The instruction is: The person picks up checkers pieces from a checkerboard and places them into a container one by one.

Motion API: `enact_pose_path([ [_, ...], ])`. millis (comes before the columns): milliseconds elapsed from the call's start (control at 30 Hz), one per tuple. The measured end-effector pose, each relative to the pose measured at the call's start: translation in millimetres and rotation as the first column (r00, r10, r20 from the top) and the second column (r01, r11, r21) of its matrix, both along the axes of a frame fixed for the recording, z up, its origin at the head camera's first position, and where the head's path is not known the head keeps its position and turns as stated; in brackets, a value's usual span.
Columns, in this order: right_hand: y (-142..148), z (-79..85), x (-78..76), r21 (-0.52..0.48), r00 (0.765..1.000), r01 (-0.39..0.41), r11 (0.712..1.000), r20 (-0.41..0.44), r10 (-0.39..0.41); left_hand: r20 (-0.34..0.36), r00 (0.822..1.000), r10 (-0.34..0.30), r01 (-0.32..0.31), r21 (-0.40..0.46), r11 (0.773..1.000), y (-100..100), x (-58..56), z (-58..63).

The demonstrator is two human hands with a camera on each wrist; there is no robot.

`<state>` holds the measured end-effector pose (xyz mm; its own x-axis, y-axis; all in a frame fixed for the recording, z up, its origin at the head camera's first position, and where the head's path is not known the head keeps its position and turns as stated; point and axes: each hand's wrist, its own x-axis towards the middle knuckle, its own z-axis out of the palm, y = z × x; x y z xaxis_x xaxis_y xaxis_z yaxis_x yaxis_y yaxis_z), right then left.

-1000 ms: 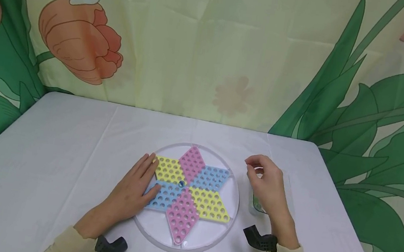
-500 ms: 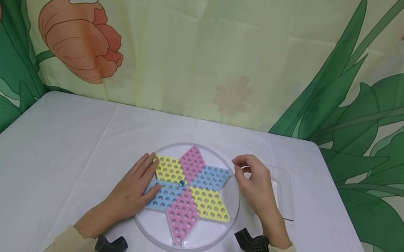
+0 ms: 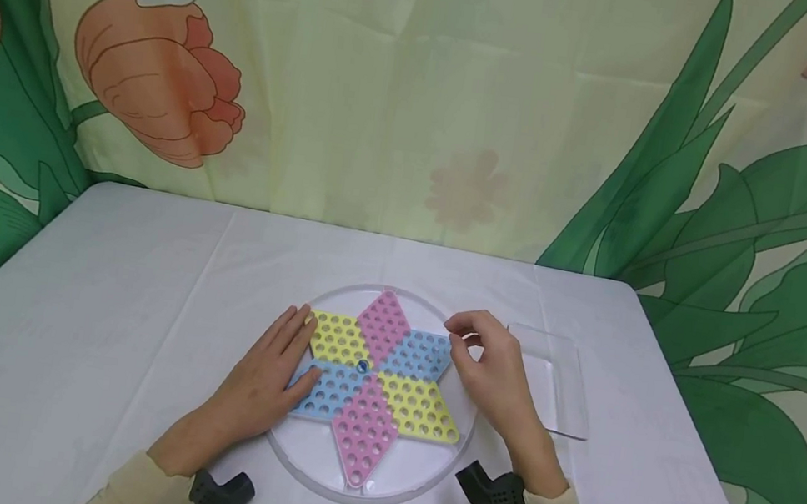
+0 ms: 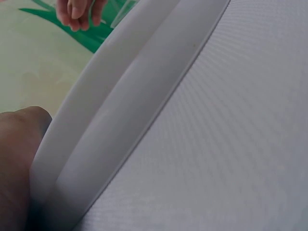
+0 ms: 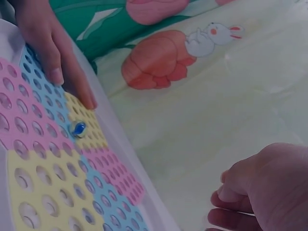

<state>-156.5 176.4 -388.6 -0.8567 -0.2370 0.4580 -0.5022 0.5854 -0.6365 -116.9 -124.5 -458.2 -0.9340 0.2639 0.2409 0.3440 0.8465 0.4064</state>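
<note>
A round, clear-rimmed Chinese checkers board [image 3: 360, 495] carries a six-pointed star of pink, yellow and blue perforated sections. One marble [image 3: 362, 367], clear with blue inside, sits near the star's middle; it also shows in the right wrist view [image 5: 78, 128]. My left hand [image 3: 265, 382] rests flat on the board's left side, fingers extended over its yellow and blue sections. Over the board's right edge, beside the far blue section, is my right hand [image 3: 488, 373], its thumb and index fingertips brought close together. I cannot tell whether a small thing is between them.
A clear rectangular plastic tray [image 3: 571, 390] lies right of the board, partly behind my right hand. Black wrist cameras [image 3: 222, 495] sit at both wrists. A printed curtain [image 3: 362, 96] hangs behind the white-covered table [image 3: 101, 316].
My right hand has moved left from above the clear tray to the board's right edge, uncovering more of the tray. The left hand and the marble on the board have stayed put.
</note>
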Motion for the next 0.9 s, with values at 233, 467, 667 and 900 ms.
enact_pose_path([
  [233, -10, -4.2, 1.7, 0.022, 0.999, -0.051, 0.998, -0.017, 0.051, -0.002, 1.0, 0.006, -0.006, -0.009, 1.0, 0, -0.4, -0.2],
  [467, -24, -7.4, 6.2, 0.062, 0.993, -0.114, 0.992, 0.012, 0.114, -0.011, 1.0, 0.007, -0.007, -0.007, 1.0, 0, -0.3, -1.3],
  [667, -34, -11.4, 10.8, 0.07, 0.99, -0.133, 0.989, 0.049, 0.13, -0.011, 1.0, 0.004, -0.004, -0.014, 1.0, 0, -0.7, -1.7],
  [900, -52, -22.4, 15.3, 0.054, 0.961, -0.278, 0.959, 0.015, 0.277, -0.032, 0.999, 0.003, -0.004, -0.004, 1.0, 1, -0.2, -0.1],
])
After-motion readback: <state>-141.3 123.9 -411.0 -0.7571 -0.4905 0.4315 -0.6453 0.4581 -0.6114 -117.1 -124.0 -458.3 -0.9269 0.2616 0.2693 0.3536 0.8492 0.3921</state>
